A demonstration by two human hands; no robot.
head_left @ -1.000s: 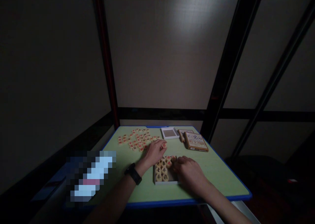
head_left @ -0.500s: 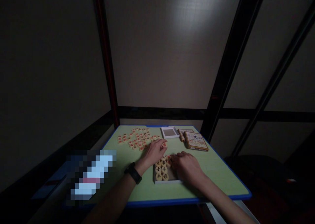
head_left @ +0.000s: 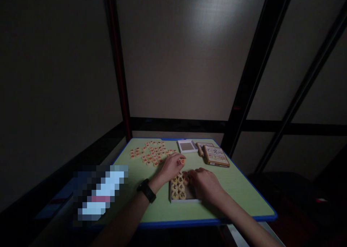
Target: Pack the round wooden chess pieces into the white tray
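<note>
A shallow white box (head_left: 173, 200) lies on the green table (head_left: 238, 192) near its front edge, with several round wooden chess pieces (head_left: 177, 187) packed in rows inside. My right hand (head_left: 204, 184) rests over the box's right half, fingers curled onto the pieces at its far end. My left hand (head_left: 171, 166), with a dark watch on the wrist, hovers just beyond the box and pinches one red-marked piece (head_left: 181, 161) between thumb and fingers.
Several loose red-marked pieces (head_left: 150, 153) are scattered at the table's far left. A white box lid (head_left: 187, 146) and two brown printed boxes (head_left: 215, 155) lie at the far right. Dark frame posts rise behind the table. A blurred patch sits at the left.
My right hand has slid left across the box, covering more of the pieces. My left hand has stayed in place, still pinching the red-marked piece.
</note>
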